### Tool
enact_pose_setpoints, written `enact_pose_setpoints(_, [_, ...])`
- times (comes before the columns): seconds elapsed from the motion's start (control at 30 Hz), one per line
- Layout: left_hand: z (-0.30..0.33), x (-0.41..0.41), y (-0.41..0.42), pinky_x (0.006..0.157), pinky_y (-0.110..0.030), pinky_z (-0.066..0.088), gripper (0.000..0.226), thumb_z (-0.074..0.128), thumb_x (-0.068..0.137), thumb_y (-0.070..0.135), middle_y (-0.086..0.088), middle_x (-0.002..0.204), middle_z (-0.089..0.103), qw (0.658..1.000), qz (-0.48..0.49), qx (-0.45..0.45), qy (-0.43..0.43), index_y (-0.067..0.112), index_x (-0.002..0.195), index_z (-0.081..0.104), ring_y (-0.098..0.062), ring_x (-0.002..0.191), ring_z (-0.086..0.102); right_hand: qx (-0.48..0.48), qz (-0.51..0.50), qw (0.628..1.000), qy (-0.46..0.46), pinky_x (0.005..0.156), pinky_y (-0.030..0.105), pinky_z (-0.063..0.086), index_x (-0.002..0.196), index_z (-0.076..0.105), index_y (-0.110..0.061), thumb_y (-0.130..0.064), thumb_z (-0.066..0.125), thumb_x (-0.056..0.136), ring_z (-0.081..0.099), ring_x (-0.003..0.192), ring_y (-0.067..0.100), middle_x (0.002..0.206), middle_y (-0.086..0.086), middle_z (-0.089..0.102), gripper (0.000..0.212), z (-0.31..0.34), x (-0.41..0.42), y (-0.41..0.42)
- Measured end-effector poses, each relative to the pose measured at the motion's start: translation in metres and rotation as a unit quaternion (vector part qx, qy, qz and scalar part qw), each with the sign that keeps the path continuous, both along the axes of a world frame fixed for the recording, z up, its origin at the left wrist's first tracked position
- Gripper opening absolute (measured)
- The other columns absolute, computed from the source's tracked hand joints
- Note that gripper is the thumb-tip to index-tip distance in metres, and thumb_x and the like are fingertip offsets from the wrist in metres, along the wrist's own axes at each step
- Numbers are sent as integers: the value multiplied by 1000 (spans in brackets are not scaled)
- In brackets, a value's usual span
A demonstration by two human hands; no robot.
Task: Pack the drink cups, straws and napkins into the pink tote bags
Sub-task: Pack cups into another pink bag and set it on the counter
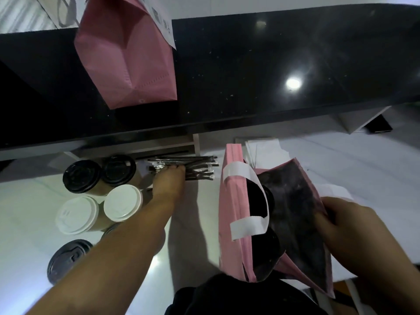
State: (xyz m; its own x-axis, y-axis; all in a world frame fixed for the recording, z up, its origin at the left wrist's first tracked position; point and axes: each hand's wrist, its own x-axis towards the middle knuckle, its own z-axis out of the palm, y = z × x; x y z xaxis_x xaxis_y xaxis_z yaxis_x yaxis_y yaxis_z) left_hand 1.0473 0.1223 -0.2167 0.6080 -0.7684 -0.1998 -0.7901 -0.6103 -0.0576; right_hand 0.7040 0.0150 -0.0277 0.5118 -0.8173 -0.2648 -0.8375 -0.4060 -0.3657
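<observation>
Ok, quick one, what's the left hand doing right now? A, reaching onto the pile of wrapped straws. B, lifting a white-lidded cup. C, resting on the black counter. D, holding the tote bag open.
A: the left hand has its fingers down on the straws, beside the cups, while the right hand holds the tote bag open.

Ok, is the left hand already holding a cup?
No: the left hand reaches to the wrapped straws beside the cups, while the right hand holds the open pink tote bag.
</observation>
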Motion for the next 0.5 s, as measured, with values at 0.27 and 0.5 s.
enact_pose_setpoints(0.27, [10,-1,3,95,-42,57,40,53,96,4,-10,127,64,993,17,-16,118,23,127,70,-35,113,69,-12,-2,1000,-2,53,42,50,69,66,-18,-35,49,99,59,54,16,55,-1,63,38,-5,0,-1])
enact_pose_setpoints(0.5, [53,-12,9,73,-32,55,21,66,98,21,-1,98,80,952,119,-170,226,28,112,79,-26,91,74,-6,14,1000,-10,54,38,48,70,66,-17,-34,51,98,59,57,14,58,0,64,36,-5,2,1])
